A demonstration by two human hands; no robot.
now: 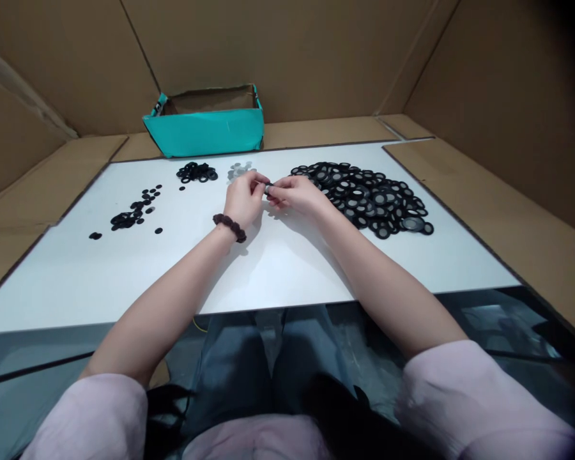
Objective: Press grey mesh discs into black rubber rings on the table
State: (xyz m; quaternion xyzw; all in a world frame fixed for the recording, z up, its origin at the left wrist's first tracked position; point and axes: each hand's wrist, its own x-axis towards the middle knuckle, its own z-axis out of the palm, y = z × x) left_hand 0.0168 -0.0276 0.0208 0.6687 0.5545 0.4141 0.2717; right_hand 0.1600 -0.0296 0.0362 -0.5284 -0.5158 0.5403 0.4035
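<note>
My left hand (245,197) and my right hand (294,191) meet above the middle of the white table (278,262), fingertips pinched together around a small dark ring-shaped part (268,189). A dark band sits on my left wrist. To the right of my right hand lies a big heap of black rings with mesh centres (368,197). Behind my hands are a small pile of black rings (197,172) and a small pile of pale round discs (238,170). Scattered small black pieces (133,214) lie to the left.
A teal open box (206,128) stands at the back edge of the table. Brown cardboard walls enclose the back and both sides. My knees show under the table's near edge.
</note>
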